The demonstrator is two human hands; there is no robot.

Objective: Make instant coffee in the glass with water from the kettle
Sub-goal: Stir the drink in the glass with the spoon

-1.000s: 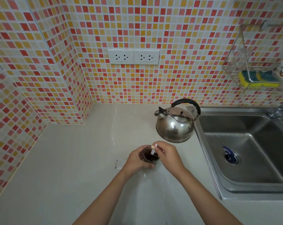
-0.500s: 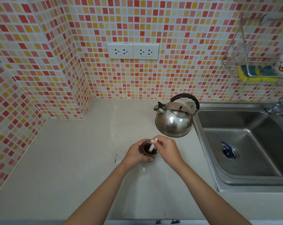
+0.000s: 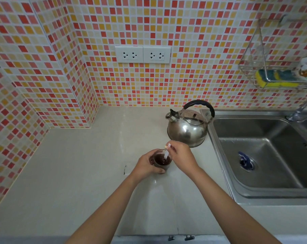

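Observation:
A small glass of dark brown coffee stands on the pale counter in the middle of the view. My left hand wraps around its left side. My right hand pinches a thin white stirrer whose lower end dips into the coffee. Behind the glass to the right, beside the sink, sits a steel kettle with a black handle, its spout pointing left.
A steel sink fills the right side, with a blue item at its drain and a tap at the back. A wire rack with sponges hangs on the tiled wall. Two outlets sit above the counter.
The camera view has shifted slightly, and the stirrer's position in the glass has changed a little. Both hands stay at the glass; the kettle has not moved.

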